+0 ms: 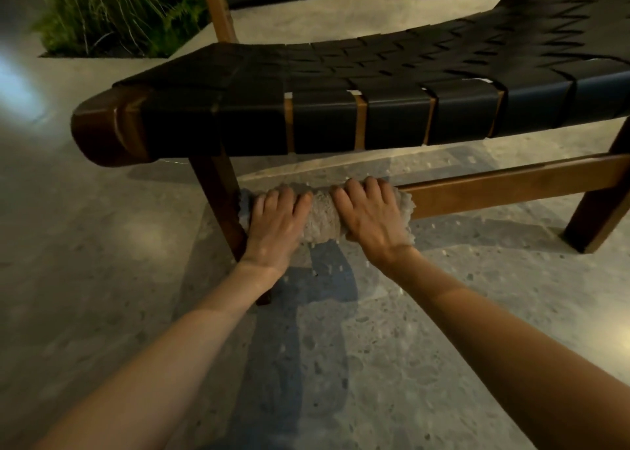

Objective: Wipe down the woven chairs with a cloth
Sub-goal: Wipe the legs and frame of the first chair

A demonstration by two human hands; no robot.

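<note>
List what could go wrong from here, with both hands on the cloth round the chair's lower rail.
The left hand sits close to the front leg; a stroke that way might knock knuckles on it.
The cloth is bunched round the lower rail under that hand and the right hand; sliding may pull it loose.

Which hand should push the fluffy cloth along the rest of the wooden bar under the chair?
The right hand. It grips the cloth on the side facing the long bare stretch of bar, so it probably leads. The left hand sits next to the chair leg.
</note>
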